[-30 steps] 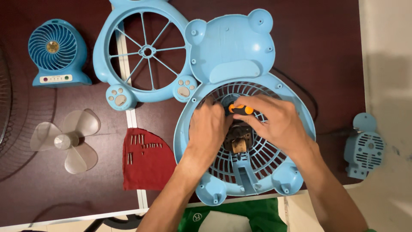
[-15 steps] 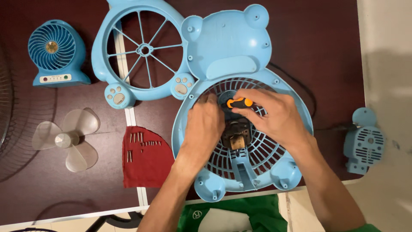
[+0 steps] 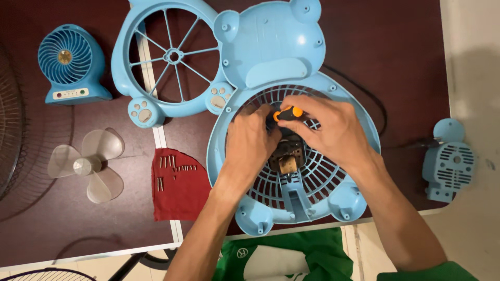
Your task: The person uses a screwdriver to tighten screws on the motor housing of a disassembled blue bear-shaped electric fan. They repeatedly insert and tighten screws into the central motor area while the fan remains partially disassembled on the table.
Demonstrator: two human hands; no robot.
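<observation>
In the middle of the dark desk, a blue bear-shaped fan shell is laid flat on its back, so the round grille is easy to reach from above. A small motor is seated in the middle of the grille. The left hand is pressed down beside the motor, and it looks as if the part is being kept from sliding. A screwdriver with an orange and black handle is clamped in the fingers of the right hand. Tiny screws are kept on a red cloth, maybe so none roll away. A clear fan blade and a small blue fan are set aside to the left.

The screwdriver tip is hidden under the fingers. The left fingers are curled, but whether anything is pinched cannot be told. A wire guard is cut off at the left edge.
</observation>
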